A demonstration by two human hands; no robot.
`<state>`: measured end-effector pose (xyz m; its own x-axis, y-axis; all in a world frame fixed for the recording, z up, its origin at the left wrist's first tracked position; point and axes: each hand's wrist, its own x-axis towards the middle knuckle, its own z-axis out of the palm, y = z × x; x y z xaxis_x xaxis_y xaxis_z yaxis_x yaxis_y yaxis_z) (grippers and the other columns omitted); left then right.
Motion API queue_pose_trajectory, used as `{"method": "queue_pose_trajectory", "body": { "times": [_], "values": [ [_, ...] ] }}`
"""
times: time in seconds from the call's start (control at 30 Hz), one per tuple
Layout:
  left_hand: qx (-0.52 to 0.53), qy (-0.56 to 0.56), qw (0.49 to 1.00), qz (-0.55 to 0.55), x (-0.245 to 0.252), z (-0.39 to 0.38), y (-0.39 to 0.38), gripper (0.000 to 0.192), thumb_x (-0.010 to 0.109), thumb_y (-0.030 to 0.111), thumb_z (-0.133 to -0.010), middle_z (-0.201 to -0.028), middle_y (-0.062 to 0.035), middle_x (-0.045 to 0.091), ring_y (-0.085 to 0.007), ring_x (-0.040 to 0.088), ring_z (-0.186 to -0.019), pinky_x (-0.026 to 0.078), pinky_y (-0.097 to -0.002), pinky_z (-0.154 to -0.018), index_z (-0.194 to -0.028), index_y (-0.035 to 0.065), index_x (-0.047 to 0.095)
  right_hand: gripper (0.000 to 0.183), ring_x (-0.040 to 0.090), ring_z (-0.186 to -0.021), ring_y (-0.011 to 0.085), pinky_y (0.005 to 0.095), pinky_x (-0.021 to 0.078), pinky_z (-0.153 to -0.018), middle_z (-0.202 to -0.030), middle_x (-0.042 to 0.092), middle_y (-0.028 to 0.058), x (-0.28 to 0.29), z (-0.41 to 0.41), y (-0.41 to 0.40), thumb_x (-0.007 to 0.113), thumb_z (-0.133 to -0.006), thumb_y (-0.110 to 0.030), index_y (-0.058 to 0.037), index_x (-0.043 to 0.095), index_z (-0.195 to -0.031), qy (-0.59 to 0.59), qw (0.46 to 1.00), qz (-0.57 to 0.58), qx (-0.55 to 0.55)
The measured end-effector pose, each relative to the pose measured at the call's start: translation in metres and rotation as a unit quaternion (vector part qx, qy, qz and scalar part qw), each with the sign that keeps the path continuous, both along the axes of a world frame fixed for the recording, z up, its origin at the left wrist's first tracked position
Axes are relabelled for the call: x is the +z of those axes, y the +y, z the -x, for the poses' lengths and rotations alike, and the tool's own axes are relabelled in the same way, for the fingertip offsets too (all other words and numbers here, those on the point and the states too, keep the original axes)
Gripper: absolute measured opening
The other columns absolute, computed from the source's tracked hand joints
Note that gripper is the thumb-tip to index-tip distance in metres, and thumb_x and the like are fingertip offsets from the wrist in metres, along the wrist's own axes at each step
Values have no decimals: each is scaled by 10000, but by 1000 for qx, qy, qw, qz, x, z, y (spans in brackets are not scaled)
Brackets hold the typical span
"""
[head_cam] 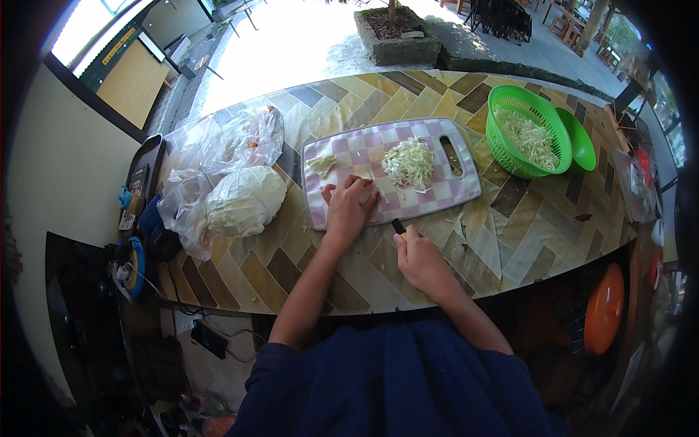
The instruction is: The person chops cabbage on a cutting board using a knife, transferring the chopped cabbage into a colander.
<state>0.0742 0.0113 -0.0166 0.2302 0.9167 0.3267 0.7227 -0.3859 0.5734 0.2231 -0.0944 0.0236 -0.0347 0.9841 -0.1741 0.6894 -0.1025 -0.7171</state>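
My left hand (350,203) presses a pale piece of cabbage (368,191) on a pink-and-white checked cutting board (338,147), fingers bent over it. In my right hand (425,265) is the handle of a knife (399,225); its thin blade, seen nearly edge-on, points away over the board beside my left fingertips. A heap of shredded cabbage (409,164) lies right of the blade. Left of it rests a small cabbage leaf piece (322,165). A cut cabbage head (246,201) sits on the table, left of the board.
A green plastic colander (497,131) holding shredded cabbage stands at the right, against a green bowl (580,142). Clear plastic bags (240,136) lie at the left, one with orange pieces inside. Beyond them is a dark tray (143,164). The table (524,218) has a herringbone pattern.
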Motion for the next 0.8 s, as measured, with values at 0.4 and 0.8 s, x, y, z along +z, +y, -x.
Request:
{"method": "queue_pose_trajectory", "body": {
  "times": [0.4,0.8],
  "values": [
    [-9,-2,1000,3,0,1,1,249,671,226,-803,-1006,-58,625,-210,576,-978,267,-402,-904,-1002,77,671,307,592,-681,468,534,468,-603,-666,584,291,-11,7,22,405,-966,-242,58,439,-909,7,1000,-11,1],
    [-12,20,1000,-14,2,4,0,239,669,242,-807,-988,-53,617,-213,577,-971,246,-426,-960,-975,72,671,312,585,-689,471,544,444,-611,-680,592,275,-3,-15,12,424,-961,-266,42,464,-930,1,1000,-1,-27]
  ]
}}
